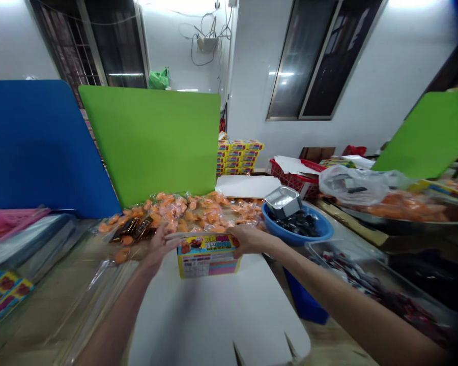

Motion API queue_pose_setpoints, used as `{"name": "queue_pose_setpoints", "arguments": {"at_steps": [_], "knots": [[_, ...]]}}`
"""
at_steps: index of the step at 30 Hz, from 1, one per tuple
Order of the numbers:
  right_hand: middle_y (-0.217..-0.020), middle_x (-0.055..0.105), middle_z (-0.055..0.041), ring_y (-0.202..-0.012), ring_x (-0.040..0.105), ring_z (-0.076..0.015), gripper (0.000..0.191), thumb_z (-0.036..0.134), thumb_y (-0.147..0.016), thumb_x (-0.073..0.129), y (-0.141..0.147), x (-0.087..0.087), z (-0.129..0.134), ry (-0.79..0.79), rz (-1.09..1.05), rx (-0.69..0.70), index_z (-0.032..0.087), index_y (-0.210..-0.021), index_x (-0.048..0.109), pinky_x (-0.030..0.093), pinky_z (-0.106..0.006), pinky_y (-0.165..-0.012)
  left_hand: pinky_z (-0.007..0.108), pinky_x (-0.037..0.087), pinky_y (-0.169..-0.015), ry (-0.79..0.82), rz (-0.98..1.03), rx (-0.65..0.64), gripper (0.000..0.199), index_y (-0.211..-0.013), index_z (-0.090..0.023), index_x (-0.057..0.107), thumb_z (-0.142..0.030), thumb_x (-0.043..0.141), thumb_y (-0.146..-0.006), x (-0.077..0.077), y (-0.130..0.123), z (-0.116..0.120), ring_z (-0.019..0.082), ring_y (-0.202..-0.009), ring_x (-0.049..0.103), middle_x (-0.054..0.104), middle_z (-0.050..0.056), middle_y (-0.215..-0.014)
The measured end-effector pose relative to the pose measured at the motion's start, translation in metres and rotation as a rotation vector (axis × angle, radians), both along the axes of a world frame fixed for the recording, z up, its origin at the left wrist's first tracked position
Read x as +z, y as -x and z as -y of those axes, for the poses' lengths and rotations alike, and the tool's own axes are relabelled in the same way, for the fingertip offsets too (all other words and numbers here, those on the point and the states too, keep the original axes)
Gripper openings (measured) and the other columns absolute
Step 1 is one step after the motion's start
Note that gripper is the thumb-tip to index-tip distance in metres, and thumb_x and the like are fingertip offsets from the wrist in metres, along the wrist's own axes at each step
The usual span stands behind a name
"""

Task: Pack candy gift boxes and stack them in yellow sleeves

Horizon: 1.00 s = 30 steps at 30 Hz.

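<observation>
A yellow printed carton (pixel 208 259) stands on a white cardboard sheet (pixel 213 310), with a white flap along its top edge. My right hand (pixel 248 240) grips the carton's top right corner, its fingers hidden behind. My left hand (pixel 161 246) is at the top left corner, fingers spread, thumb along the white flap. A heap of orange packets in clear wrap (pixel 183 216) lies just beyond both hands, with several dark packets (pixel 132 229) at its left end.
A blue basin (pixel 297 227) holds dark items and a metal tin (pixel 282 202). A clear tray (pixel 351 269) lies to the right. Green (pixel 148 142) and blue (pixel 41 147) boards stand behind. Stacked boxes (pixel 238 157), a red basket (pixel 295 178) and a steel tray (pixel 404 211) lie farther back.
</observation>
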State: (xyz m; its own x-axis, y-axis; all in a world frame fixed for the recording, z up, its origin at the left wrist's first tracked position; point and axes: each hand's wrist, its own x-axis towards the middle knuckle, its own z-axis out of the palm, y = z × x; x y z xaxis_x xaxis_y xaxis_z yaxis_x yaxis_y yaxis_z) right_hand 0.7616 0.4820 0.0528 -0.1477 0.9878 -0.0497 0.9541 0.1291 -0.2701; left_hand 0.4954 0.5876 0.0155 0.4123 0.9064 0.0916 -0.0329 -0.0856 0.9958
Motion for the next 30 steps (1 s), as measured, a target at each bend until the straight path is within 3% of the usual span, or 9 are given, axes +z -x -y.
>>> {"name": "queue_pose_setpoints", "arguments": {"at_steps": [2,4,6,8,16,19,22,26,30], "knots": [[-0.075,0.061,-0.0015,-0.064,0.052,-0.016,0.033,0.026,-0.055,0.076,0.0,0.0,0.001,0.004,0.008,0.001,0.018,-0.083,0.06,0.031,-0.024,-0.052,0.024,0.043,-0.067,-0.243,-0.255,0.026,0.052,-0.106,-0.019,0.061,-0.031,0.073,-0.057,0.022,0.006,-0.01,0.017,-0.078,0.056,0.06,0.001,-0.083],[-0.077,0.061,-0.0019,-0.066,0.052,-0.0162,0.032,0.026,-0.056,0.075,0.0,0.0,0.002,0.009,0.009,-0.002,0.018,-0.083,0.059,0.031,-0.024,-0.052,0.022,0.037,-0.057,-0.407,-0.495,-0.093,0.019,-0.076,-0.016,0.066,-0.026,0.066,-0.06,0.041,0.007,-0.017,0.013,-0.062,0.049,0.052,-0.002,-0.061],[-0.078,0.061,-0.0021,-0.066,0.052,-0.0163,0.033,0.025,-0.056,0.075,0.001,-0.001,0.002,0.012,0.001,-0.021,0.019,-0.083,0.058,0.031,-0.024,-0.052,0.02,0.032,-0.05,-0.437,-0.618,-0.213,0.01,-0.054,-0.016,0.059,-0.021,0.057,-0.062,0.054,0.004,-0.02,0.011,-0.05,0.042,0.044,-0.004,-0.048],[-0.077,0.061,-0.0018,-0.065,0.052,-0.0162,0.033,0.025,-0.055,0.075,0.001,-0.002,0.001,0.01,-0.017,-0.034,0.019,-0.082,0.058,0.03,-0.024,-0.052,0.02,0.03,-0.045,-0.404,-0.655,-0.256,0.01,-0.053,-0.015,0.058,-0.018,0.052,-0.061,0.059,-0.003,-0.019,0.009,-0.043,0.041,0.044,-0.004,-0.045],[-0.083,0.062,-0.0042,-0.07,0.055,-0.0185,0.031,0.023,-0.061,0.072,0.005,-0.003,0.009,-0.004,-0.026,-0.012,0.019,-0.088,0.057,0.035,-0.025,-0.054,0.023,0.034,-0.05,-0.561,-0.799,-0.176,0.017,-0.056,-0.015,0.063,-0.017,0.052,-0.069,0.046,-0.011,0.01,0.014,-0.047,0.048,0.054,0.002,-0.049],[-0.102,0.061,-0.0107,-0.081,0.06,-0.0241,0.047,0.028,-0.069,0.069,0.012,-0.017,0.019,-0.099,0.023,-0.022,0.017,-0.112,0.053,0.042,-0.03,-0.063,0.03,0.042,-0.066,-0.738,-0.841,-0.165,0.022,-0.089,-0.017,0.07,-0.021,0.051,-0.078,0.033,0.005,0.029,0.021,-0.069,0.057,0.065,0.008,-0.076],[-0.123,0.051,-0.0165,-0.097,0.059,-0.03,0.07,0.032,-0.073,0.066,0.017,-0.035,0.026,-0.225,0.057,-0.05,0.019,-0.135,0.035,0.046,-0.036,-0.073,0.043,0.042,-0.086,-1.039,-0.927,-0.155,0.034,-0.111,-0.017,0.063,-0.029,0.056,-0.08,0.023,0.012,0.038,0.031,-0.101,0.054,0.061,0.016,-0.107],[-0.137,0.04,-0.0173,-0.113,0.051,-0.0327,0.076,0.024,-0.074,0.064,0.028,-0.044,0.029,-0.263,0.024,-0.119,0.022,-0.141,0.028,0.046,-0.04,-0.084,0.054,0.033,-0.1,-1.164,-0.878,-0.329,0.038,-0.113,-0.02,0.062,-0.016,0.057,-0.076,0.024,-0.009,0.032,0.034,-0.116,0.046,0.052,0.016,-0.126],[-0.148,0.022,-0.0177,-0.128,0.037,-0.0325,0.081,0.018,-0.073,0.062,0.04,-0.054,0.053,-0.392,-0.184,-0.259,0.02,-0.143,0.022,0.041,-0.043,-0.097,0.036,0.048,-0.083,-1.036,-0.793,-0.549,0.04,-0.112,-0.028,0.064,-0.015,0.048,-0.078,0.023,-0.037,0.014,0.024,-0.094,0.059,0.063,0.01,-0.111]]}}
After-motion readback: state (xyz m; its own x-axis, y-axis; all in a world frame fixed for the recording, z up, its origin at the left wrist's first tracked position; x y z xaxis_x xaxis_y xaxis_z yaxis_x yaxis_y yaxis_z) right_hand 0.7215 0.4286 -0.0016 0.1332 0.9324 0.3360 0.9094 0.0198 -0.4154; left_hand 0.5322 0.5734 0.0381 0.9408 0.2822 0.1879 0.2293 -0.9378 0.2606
